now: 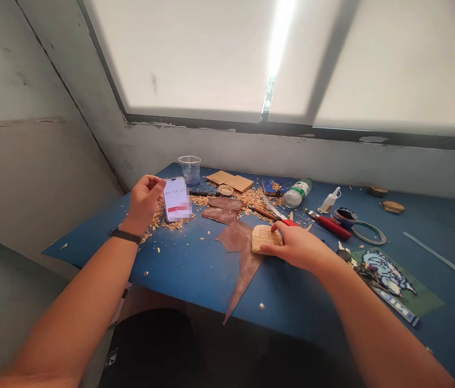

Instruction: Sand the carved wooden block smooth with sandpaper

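Note:
My left hand [145, 200], with a dark band at the wrist, pinches the upper left edge of a phone [175, 196]. The phone stands upright, its lit screen showing a running timer, partly blurred. With thumb and fingers, my right hand [298, 243] grips a pale wooden block [264, 240] with a rounded top edge. Brown sandpaper-like pieces lie under and beside the block: a torn sheet [235, 237] with a long point towards the front edge, and another scrap [222, 209] behind it. Wood shavings [251, 196] surround the phone's base and spread behind the scraps.
At the back stand a clear plastic cup [189, 171] and flat wooden boards [230, 180]. A lying bottle [298, 193], a glue bottle [330, 200], a red-handled tool [332, 225], an ink jar [344, 216] and a tape ring [368, 233] crowd the right. A green patterned sheet [425, 296] lies nearer.

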Demonstrator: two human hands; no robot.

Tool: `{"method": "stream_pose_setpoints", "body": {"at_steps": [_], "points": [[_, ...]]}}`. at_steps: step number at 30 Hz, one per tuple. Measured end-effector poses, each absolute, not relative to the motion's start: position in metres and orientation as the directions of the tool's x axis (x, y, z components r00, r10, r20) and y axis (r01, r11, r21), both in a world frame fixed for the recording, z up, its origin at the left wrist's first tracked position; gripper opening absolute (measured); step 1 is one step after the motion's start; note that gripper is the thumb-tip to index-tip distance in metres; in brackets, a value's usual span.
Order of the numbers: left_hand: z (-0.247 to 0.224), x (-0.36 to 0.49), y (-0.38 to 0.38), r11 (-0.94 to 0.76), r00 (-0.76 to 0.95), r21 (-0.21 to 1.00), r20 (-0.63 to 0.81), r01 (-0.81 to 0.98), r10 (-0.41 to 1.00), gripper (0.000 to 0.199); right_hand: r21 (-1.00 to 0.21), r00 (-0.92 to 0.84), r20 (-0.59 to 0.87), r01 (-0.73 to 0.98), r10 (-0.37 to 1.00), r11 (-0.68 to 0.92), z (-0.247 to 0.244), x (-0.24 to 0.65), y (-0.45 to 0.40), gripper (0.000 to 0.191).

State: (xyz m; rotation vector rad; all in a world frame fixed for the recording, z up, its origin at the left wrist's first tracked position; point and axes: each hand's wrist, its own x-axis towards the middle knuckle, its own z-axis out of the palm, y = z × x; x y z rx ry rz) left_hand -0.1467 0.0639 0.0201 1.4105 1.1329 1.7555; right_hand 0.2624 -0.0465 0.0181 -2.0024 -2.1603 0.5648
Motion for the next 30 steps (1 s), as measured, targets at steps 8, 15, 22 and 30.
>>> {"method": "stream_pose_setpoints", "body": {"at_steps": [8,15,22,30], "points": [[0.036,-0.034,0.027,-0.097,0.608,0.972,0.211,-0.215,0.765,0.106,-0.371,-0.088,-0.156,0.928,0.984,0.024,0.024,0.256,-0.051,0.052],[0.003,0.045,-0.014,0.576,0.962,0.778,0.264,-0.252,0.063,0.093,-0.329,-0.110,-0.182,0.943,0.977,0.045,0.019,0.257,-0.050,0.039],[0.001,0.024,-0.047,0.669,0.978,0.724,-0.035,0.167,-0.206,0.088,-0.303,-0.077,-0.165,0.953,0.983,0.024,0.013,0.259,-0.049,0.048],[0.002,0.019,-0.047,0.585,0.944,0.770,-0.067,0.255,-0.323,0.087,-0.359,-0.127,-0.009,0.926,0.992,0.115,-0.008,0.270,-0.047,0.061]]}}
